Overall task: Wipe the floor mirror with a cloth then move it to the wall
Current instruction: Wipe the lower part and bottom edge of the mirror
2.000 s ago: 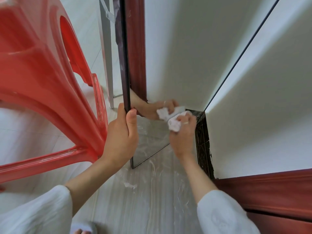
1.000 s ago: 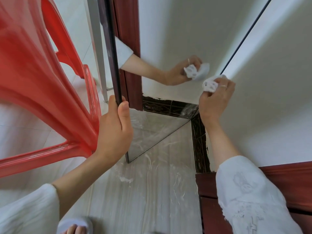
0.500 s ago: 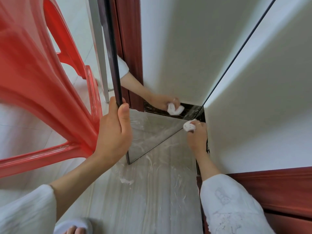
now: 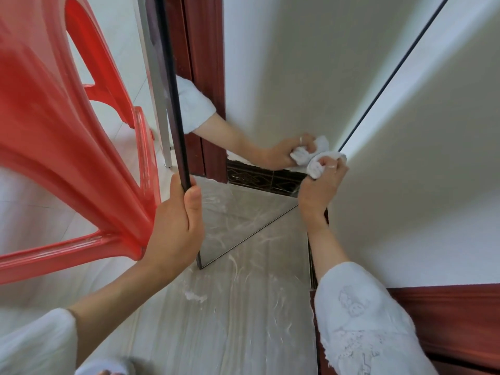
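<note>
The floor mirror (image 4: 270, 85) stands on the floor with a thin black frame, its right edge close to the white wall. My left hand (image 4: 176, 228) grips the mirror's left frame low down, thumb on the front. My right hand (image 4: 320, 185) is closed on a crumpled white cloth (image 4: 318, 165) and presses it against the glass near the mirror's right edge, above the reflected skirting. The glass shows the reflection of my right arm and the cloth.
A red plastic chair (image 4: 67, 158) stands close on the left, touching my left hand's side. A white wall (image 4: 433, 158) and red-brown wooden trim (image 4: 446, 320) are on the right. The grey floor (image 4: 230, 320) has white smears and a small scrap.
My right hand with the cloth swept up the glass, down toward the bottom right corner, and now has risen again along the right edge. My left hand kept its grip on the frame.
</note>
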Tool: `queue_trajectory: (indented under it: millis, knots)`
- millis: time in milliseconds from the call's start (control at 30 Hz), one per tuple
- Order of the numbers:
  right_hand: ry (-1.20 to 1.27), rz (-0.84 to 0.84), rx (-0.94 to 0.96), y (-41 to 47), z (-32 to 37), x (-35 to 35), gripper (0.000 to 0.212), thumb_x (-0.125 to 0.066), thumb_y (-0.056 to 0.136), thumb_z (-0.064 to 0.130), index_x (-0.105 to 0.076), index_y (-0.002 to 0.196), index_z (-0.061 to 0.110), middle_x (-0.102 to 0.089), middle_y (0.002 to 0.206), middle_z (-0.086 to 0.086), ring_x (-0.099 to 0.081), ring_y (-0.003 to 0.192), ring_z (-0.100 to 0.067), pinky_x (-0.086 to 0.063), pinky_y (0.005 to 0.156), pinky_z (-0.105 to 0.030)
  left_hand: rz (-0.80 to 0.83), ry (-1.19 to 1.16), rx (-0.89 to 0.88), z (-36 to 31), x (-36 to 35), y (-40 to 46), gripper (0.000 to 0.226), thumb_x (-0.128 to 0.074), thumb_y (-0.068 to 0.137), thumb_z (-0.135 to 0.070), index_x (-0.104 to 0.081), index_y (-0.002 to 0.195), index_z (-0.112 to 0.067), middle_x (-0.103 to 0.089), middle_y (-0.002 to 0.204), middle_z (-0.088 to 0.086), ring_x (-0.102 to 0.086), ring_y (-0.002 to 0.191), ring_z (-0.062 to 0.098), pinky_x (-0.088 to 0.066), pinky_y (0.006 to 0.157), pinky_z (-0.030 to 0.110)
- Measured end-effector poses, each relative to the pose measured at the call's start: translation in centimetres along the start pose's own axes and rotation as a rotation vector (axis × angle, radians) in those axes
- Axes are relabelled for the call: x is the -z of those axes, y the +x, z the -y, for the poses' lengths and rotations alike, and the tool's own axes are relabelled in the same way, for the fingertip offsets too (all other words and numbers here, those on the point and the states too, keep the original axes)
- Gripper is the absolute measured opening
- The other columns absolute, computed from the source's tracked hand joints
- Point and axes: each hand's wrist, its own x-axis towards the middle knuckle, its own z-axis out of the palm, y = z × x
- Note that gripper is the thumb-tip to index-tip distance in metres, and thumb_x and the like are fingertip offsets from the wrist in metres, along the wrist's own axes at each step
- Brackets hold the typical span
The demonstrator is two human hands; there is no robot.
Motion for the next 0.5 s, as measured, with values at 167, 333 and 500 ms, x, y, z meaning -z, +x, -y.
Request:
queue_trajectory:
  millis: [167, 333, 500]
  knots:
    - [-0.127, 0.522, -0.041, -5.9, -6.3, -1.1, 0.02, -0.042, 0.079, 0.008, -0.057, 0.09, 0.013, -0.048, 0.09, 0.005, -0.047, 0.08, -0.002, -0.035, 0.063, -0.012, 0.001, -0.007, 0.039, 0.0, -0.3, 0.0, 0.035, -0.014, 0.093, -0.043, -0.035, 0.089, -0.016, -0.026, 0.046, -0.011, -0.042, 0.037, 0.004, -0.027, 0.033, 0.012]
    - [-0.196, 0.524, -0.156, -4.6, -7.3, 0.8, 0.026, -0.044, 0.074, 0.003, -0.06, 0.094, 0.007, -0.057, 0.1, -0.016, -0.054, 0.084, -0.028, -0.037, 0.064, -0.024, 0.001, -0.003, 0.043, 0.0, -0.2, 0.0, 0.025, -0.019, 0.092, -0.035, -0.035, 0.088, -0.015, -0.026, 0.046, -0.01, -0.041, 0.037, 0.005, -0.028, 0.034, 0.014]
    - [-0.135, 0.101, -0.091, 1.8, -2.5, 2.6, 0.042, -0.049, 0.075, -0.011, -0.048, 0.116, -0.004, -0.046, 0.12, -0.02, -0.048, 0.107, -0.031, -0.035, 0.089, -0.024, -0.008, 0.004, 0.032, 0.0, -0.3, 0.0, 0.032, -0.017, 0.093, -0.04, -0.034, 0.086, -0.014, -0.026, 0.047, -0.01, -0.044, 0.041, 0.002, -0.031, 0.037, 0.013]
